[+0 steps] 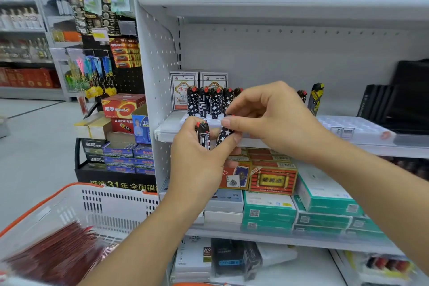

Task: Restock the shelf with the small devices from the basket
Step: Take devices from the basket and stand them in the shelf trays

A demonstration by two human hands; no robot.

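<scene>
Just before the front edge of the white metal shelf (167,133), the left hand (197,160) grips a black lighter with white line pattern and red cap (203,134). The right hand (269,118) pinches a black star-patterned lighter (224,134) beside it. More patterned lighters (210,102) stand upright in a white tray near the shelf's left end. The white plastic basket with orange rim (111,202) sits lower left.

White shelf (167,133) with upright patterned lighters (204,102) before card boxes (183,90)
</scene>
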